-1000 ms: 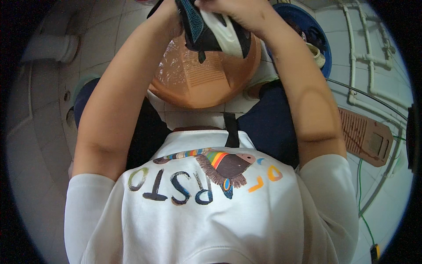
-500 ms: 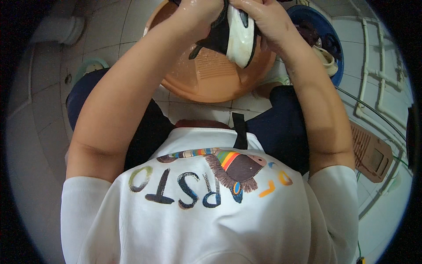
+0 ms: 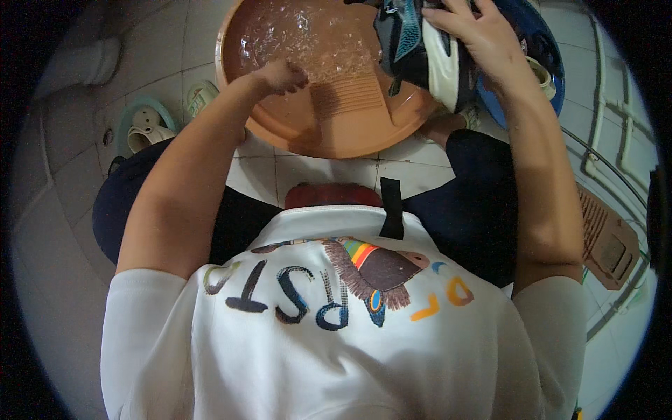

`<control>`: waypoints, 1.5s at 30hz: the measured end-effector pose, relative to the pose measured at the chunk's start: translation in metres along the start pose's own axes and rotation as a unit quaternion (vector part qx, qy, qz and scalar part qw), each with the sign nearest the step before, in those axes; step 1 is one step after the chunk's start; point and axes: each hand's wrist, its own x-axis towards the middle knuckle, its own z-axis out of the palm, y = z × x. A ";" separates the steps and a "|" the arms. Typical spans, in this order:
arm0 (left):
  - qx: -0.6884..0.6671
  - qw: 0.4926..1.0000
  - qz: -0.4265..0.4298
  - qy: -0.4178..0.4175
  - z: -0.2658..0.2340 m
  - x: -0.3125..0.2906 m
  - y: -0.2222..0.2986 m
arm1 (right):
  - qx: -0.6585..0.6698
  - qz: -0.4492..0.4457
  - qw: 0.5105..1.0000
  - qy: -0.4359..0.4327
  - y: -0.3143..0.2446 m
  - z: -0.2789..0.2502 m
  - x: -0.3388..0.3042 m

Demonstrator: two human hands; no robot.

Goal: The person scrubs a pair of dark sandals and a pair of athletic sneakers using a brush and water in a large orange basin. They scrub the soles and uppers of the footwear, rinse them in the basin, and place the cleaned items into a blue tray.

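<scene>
My right hand (image 3: 483, 38) grips a black sneaker (image 3: 413, 52) with a white sole and teal patches. It holds the shoe above the right side of an orange basin (image 3: 350, 143), sole turned toward the right. My left hand (image 3: 281, 75) is over the basin's left part, palm down, its loosely bent fingers apart and nothing in them. Splashing water (image 3: 294, 42) stirs in the basin beyond that hand. A ribbed washboard slope (image 3: 350, 98) is moulded into the basin's near side. The shoe's far end runs out at the picture's top edge.
A blue tub (image 3: 493, 105) at the right holds dark things and a cream shoe (image 3: 542, 75). White footwear (image 3: 148, 133) sits in a pale green basin (image 3: 126, 126) at the left. A brown washboard (image 3: 609, 241) leans by white pipes (image 3: 600, 91) at the right.
Both hands held the shoe over the basin's middle. My left hand has let go and moved lower left, while my right hand has carried the shoe rightward.
</scene>
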 end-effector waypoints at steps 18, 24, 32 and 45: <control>-0.289 0.885 -0.156 -0.331 0.061 0.011 -0.050 | 0.053 0.063 0.995 -0.053 -0.003 0.023 -0.001; -0.707 0.658 0.201 -0.165 -0.052 -0.001 -0.054 | 0.018 0.075 0.997 -0.032 -0.017 0.028 0.008; -0.695 0.642 0.173 0.274 -0.079 -0.004 -0.064 | 0.029 0.072 0.997 -0.023 -0.006 0.017 0.000; -0.644 0.755 -0.082 0.098 -0.005 0.021 -0.111 | 0.099 0.080 0.991 -0.038 -0.006 0.013 -0.002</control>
